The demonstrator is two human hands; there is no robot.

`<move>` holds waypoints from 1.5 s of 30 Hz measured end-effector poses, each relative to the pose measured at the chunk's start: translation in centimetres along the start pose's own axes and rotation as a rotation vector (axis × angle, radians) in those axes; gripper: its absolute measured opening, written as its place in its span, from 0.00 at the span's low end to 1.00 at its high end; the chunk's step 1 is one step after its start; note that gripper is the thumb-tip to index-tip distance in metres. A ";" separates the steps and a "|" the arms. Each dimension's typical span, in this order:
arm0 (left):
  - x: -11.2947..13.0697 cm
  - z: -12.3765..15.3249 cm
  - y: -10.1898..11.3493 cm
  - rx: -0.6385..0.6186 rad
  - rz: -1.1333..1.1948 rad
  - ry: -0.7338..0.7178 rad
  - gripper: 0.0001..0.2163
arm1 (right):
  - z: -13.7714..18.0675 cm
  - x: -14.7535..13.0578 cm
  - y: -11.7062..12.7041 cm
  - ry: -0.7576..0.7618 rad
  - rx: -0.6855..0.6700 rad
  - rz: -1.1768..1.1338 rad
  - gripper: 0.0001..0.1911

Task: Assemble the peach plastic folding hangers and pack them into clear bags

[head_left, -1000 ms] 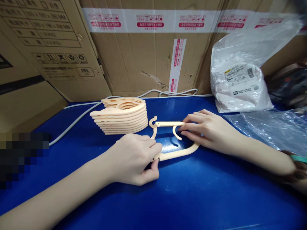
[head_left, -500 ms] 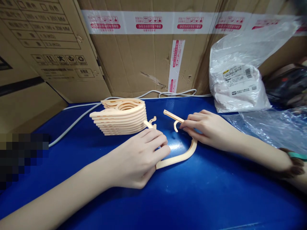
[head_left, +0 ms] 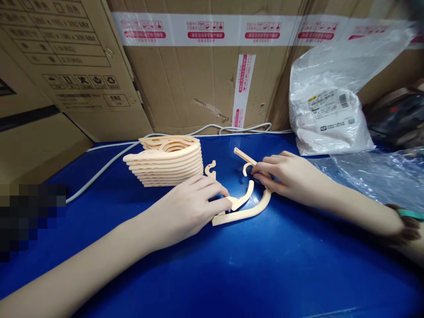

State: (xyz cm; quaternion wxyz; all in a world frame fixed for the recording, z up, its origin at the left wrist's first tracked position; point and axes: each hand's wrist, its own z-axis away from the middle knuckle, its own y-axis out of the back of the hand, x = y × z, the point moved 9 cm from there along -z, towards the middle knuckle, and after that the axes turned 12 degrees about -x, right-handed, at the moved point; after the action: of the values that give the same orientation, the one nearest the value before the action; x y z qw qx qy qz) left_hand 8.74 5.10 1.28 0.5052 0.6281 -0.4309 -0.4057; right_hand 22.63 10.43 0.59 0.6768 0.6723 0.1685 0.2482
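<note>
Cream plastic parts, which look like pieces of folding clothes hangers, lie on the blue table. My left hand (head_left: 195,203) is closed, pinching a short curved hanger piece (head_left: 245,195) whose free end points up and right. Under those fingers passes the left end of a long curved hanger arm (head_left: 247,214). At the right, my right hand (head_left: 283,174) closes over the meeting point of that arm, a straight bar (head_left: 245,156) and a small hook (head_left: 246,168). Fingers hide how these parts join. Just beyond my left hand lies a loose hooked piece (head_left: 210,168).
A neat stack of cream hanger parts (head_left: 165,164) stands behind my left hand. A white cable (head_left: 106,173) runs along the back. Cardboard boxes (head_left: 185,88) wall off the far side. A white plastic bag (head_left: 327,119) and clear plastic film (head_left: 377,176) lie at the right.
The short piece in my left hand has swung from pointing up and left to pointing up and right, over the curved arm. The straight bar has shifted slightly right with my right hand.
</note>
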 end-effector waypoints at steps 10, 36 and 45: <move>0.0 -0.1 0.2 -0.023 0.093 0.014 0.13 | 0.0 0.0 -0.2 -0.015 -0.014 -0.002 0.13; -1.2 0.1 0.1 0.040 -0.029 0.140 0.08 | 0.5 -2.8 -0.3 0.209 -0.058 -0.092 0.11; -1.2 0.0 0.1 0.019 -0.068 0.171 0.10 | 1.0 -4.6 0.1 0.292 -0.060 -0.088 0.13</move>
State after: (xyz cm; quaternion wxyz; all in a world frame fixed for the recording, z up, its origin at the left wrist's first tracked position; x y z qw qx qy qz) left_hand 8.37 6.29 1.48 0.5201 0.6796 -0.3684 -0.3632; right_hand 19.36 6.99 0.24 0.6750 0.6006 0.2869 0.3184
